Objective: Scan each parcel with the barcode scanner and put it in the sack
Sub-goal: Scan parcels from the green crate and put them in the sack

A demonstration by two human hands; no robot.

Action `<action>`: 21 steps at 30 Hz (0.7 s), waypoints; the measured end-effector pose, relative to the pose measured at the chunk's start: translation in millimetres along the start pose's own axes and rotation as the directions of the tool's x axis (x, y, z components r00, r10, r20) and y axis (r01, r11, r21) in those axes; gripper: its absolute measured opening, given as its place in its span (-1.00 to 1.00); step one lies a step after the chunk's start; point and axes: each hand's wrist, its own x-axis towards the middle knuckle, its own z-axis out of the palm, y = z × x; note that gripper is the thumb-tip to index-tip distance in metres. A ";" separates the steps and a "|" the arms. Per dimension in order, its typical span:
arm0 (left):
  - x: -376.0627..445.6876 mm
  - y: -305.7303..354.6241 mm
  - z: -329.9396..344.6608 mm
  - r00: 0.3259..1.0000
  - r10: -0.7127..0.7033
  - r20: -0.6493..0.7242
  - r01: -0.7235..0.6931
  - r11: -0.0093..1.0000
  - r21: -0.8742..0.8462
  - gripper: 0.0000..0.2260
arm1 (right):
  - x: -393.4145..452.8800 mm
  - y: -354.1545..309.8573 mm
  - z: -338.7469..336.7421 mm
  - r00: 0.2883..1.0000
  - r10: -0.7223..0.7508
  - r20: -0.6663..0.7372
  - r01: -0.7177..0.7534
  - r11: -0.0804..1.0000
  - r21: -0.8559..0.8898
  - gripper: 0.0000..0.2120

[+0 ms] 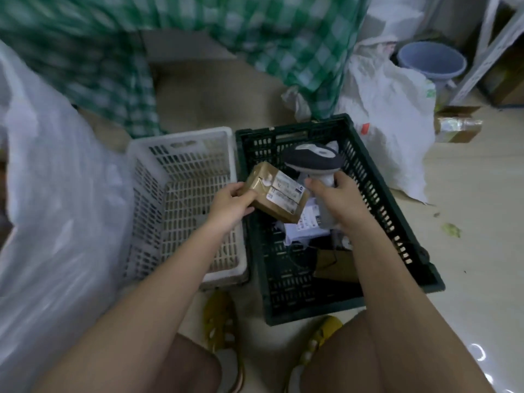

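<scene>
My left hand (231,204) grips a small brown cardboard parcel (276,192) with white labels, held above the gap between the two crates. My right hand (338,199) grips the handle of a grey and white barcode scanner (312,160), whose head sits just right of the parcel. Below them, a white-labelled parcel (304,225) and a brown one (337,265) lie in the dark green crate (397,222). A large translucent white sack (56,194) fills the left side.
A white plastic crate (184,154) stands left of the green one. A green checked cloth (113,66) hangs behind. White bags (388,123), a blue bucket (431,61) and a taped box (456,124) lie at the right. My yellow sandals (221,321) are below.
</scene>
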 end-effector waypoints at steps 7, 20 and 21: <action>-28.6 -7.3 -48.9 1.000 0.019 -0.005 -0.019 0.996 -0.089 -0.80 | -31.6 8.4 27.8 1.000 -0.017 0.017 0.015 0.995 0.094 -0.75; -28.6 -7.8 -63.0 0.995 0.029 0.098 0.002 0.954 -0.300 -0.82 | -31.4 14.6 28.6 0.995 0.091 0.033 -0.097 0.951 0.294 -0.71; -28.4 -7.8 -62.9 0.995 0.024 0.099 0.008 0.950 -0.312 -0.83 | -31.6 14.7 29.6 0.993 0.092 0.078 -0.110 0.951 0.289 -0.68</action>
